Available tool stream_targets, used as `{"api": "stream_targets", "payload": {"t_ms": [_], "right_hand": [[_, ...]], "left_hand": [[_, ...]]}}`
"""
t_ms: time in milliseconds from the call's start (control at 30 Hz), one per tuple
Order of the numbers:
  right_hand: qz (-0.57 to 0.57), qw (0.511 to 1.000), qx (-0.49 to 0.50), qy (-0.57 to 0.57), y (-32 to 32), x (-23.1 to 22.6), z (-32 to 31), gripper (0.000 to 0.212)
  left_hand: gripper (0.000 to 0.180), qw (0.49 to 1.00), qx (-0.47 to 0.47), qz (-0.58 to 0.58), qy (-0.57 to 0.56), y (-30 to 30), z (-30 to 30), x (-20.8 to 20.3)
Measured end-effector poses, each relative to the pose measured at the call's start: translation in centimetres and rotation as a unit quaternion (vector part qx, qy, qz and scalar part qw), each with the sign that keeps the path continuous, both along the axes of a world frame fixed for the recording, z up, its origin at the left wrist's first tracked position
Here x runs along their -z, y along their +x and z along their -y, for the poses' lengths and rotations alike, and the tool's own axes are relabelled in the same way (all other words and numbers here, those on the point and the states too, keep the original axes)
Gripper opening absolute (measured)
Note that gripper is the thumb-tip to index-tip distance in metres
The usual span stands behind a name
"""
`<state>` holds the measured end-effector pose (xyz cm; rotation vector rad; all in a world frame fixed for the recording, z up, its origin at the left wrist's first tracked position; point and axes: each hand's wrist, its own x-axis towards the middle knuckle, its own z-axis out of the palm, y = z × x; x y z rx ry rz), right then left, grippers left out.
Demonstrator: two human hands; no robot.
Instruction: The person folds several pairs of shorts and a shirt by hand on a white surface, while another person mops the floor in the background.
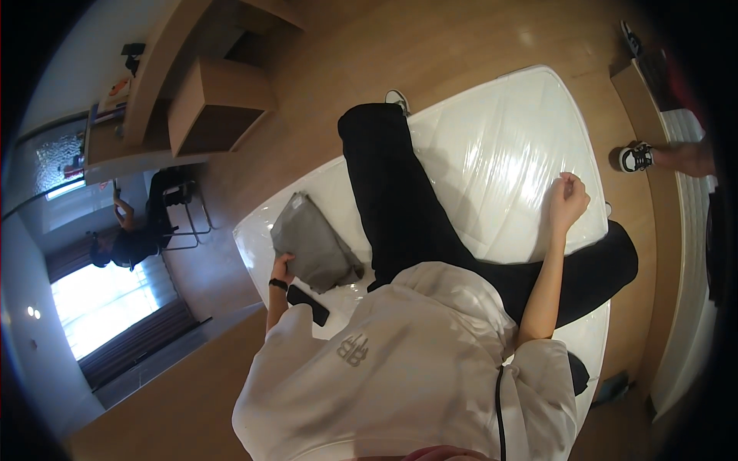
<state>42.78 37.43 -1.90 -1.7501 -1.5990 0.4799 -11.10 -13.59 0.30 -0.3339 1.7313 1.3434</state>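
Grey folded cloth point(314, 242) lies on the plastic-wrapped white mattress point(500, 146), left of the seated person's black-trousered legs point(392, 192). Left hand point(284, 267) grasps its near-left edge, thumb side up; the fingers underneath are hidden. Right hand point(569, 203) is well apart from it, over the right part of the mattress, fingers loosely curled; no object visible in it, can't tell if it pinches something small.

Handling, as a guess: cloth looks light, soft and floppy, not fragile; folds probably slip open if lifted by one corner. Best hold likely both side edges, all layers pinched together, or a palm slid under the middle. Mattress wrap is glossy, so the cloth may slide on it.

Flat black object point(309, 306) sits on the mattress just beside the left wrist, near side of the cloth.

Containers: open-fronted wooden box unit point(240, 81), far left, interior shaded, contents can't be told. Wooden shelf point(104, 144) beyond it on the left carries small items, one orange point(119, 87); others too small to identify.
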Motion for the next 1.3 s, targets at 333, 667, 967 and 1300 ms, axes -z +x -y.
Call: {"api": "stream_targets", "payload": {"t_ms": [333, 667, 967, 1300], "right_hand": [[0.034, 0.999, -0.007, -0.025, -0.9, 0.2, 0.1, 0.017], [0.058, 0.997, 0.028, 0.050, -2.9, -0.4, 0.2, 0.009], [0.027, 0.997, 0.055, 0.053, 0.6, 2.4, 1.9, 0.011], [0.146, 0.980, 0.122, 0.064, 19.5, -10.2, 16.1, 0.028]], "left_hand": [[0.080, 0.764, 0.179, -0.526, -0.328, -2.3, 1.1, -3.5], [0.069, 0.532, 0.340, -0.574, -0.521, 4.9, -8.9, 3.3], [0.048, 0.558, 0.344, -0.755, 0.006, 14.5, -29.5, -4.9], [0.066, 0.244, 0.096, -0.279, 0.924, 18.9, -35.2, -30.7]]}}
